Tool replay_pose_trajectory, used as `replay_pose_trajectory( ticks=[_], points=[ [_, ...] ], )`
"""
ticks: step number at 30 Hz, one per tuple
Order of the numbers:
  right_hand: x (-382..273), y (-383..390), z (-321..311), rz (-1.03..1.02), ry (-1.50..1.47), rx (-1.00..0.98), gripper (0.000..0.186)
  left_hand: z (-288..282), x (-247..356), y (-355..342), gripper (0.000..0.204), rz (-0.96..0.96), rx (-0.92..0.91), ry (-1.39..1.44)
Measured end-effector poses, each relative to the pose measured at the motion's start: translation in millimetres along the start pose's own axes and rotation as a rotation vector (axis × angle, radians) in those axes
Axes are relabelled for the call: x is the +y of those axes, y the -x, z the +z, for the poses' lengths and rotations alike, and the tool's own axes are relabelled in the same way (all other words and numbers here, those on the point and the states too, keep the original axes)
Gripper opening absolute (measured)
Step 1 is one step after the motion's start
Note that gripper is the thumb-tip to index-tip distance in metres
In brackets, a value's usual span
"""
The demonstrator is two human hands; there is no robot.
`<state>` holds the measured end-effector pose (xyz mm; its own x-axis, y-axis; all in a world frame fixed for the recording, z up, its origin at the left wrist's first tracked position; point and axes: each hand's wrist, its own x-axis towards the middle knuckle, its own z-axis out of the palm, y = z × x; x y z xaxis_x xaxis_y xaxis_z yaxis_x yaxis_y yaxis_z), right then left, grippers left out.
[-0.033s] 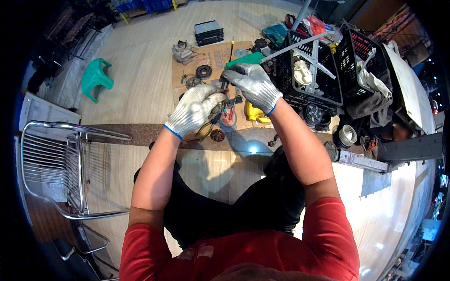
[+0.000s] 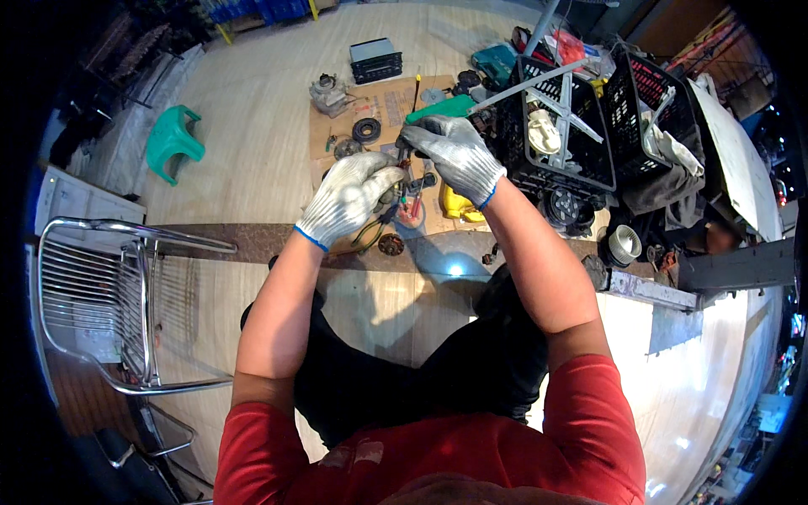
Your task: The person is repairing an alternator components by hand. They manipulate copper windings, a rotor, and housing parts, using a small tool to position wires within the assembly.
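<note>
White knitted work gloves with grey palms cover both of my hands, which meet over a cardboard sheet [image 2: 391,105] on the floor. My left hand [image 2: 352,194] is closed, fingers bent around something mostly hidden. My right hand [image 2: 456,156] is closed too, its fingertips pinching at a small dark part with a coppery patch [image 2: 405,160] between the hands. Below them lie pliers [image 2: 369,233], a red-handled tool [image 2: 416,205] and a round copper-coloured part [image 2: 390,244]. A black ring [image 2: 366,130] rests beyond my left hand. To the right is a yellow object [image 2: 459,204].
Black plastic crates [image 2: 581,172] full of parts crowd the right side. A metal housing [image 2: 328,94] and a black box [image 2: 375,61] sit at the far side. Leftward stand a green stool [image 2: 172,143] and a metal chair [image 2: 93,295]. A white fan wheel [image 2: 624,244] lies right.
</note>
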<state>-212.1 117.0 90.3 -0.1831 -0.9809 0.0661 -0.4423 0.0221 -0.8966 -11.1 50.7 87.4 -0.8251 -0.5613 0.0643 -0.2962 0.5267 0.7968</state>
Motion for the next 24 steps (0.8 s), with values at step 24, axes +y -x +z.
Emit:
replay_pose_trajectory(
  ticks=[24],
  points=[
    [5.4, 2.5, 19.9, -0.649, 0.73, 0.319, 0.017, 14.7, -5.8, -13.2, 0.026, -0.066, 0.13, -0.449]
  ],
)
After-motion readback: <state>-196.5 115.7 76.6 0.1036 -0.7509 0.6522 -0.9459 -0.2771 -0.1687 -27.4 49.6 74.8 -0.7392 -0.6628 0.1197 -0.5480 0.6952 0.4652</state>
